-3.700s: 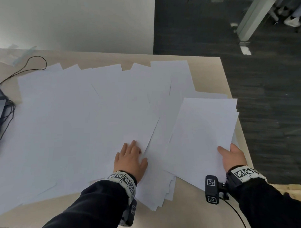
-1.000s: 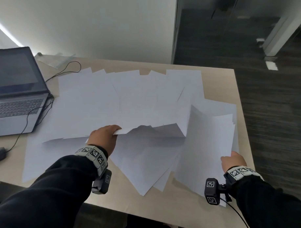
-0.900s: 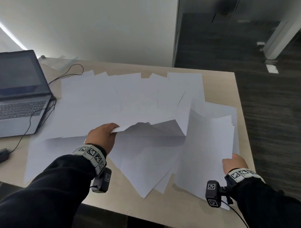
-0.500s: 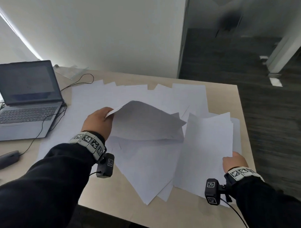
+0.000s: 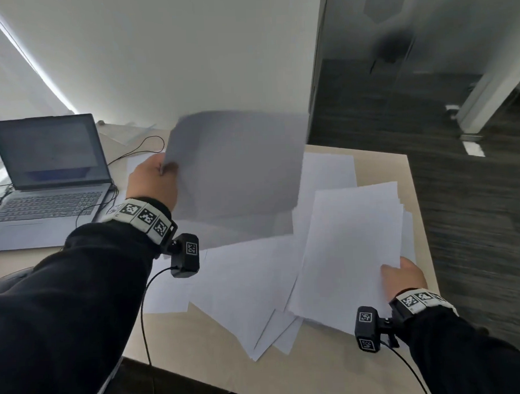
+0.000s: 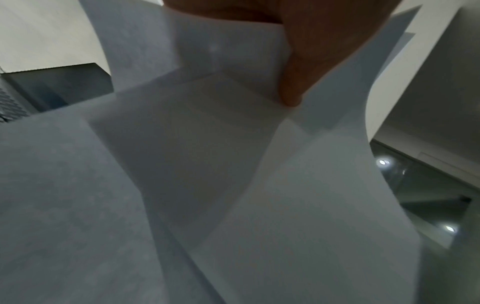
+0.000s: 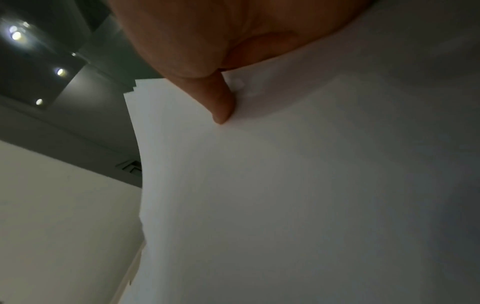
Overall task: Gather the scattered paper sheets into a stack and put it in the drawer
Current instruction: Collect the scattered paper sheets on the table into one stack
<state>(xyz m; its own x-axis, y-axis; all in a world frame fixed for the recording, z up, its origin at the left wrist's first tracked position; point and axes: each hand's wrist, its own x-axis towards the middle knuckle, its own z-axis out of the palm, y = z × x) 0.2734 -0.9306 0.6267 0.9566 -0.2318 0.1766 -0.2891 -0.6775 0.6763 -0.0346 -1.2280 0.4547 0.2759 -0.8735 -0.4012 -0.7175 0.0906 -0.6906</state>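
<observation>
My left hand (image 5: 156, 182) pinches a bunch of white sheets (image 5: 237, 171) by their left edge and holds them raised and tilted above the table; in the left wrist view the same sheets (image 6: 233, 164) hang from the left hand (image 6: 291, 61). My right hand (image 5: 403, 276) grips a stack of sheets (image 5: 352, 252) by its near right corner, lifted off the table at the right. In the right wrist view a finger of the right hand (image 7: 218, 102) presses on that stack (image 7: 311, 185). Several loose sheets (image 5: 241, 291) still lie on the table. No drawer is in view.
An open laptop (image 5: 46, 177) with cables stands at the left on the beige table (image 5: 199, 358). A white wall runs behind. Dark floor (image 5: 473, 189) lies beyond the table's right edge, and the near edge is close to my arms.
My left hand has lifted its bunch of sheets up off the table, from low and curled to high and nearly upright. The right hand keeps holding its stack in about the same place.
</observation>
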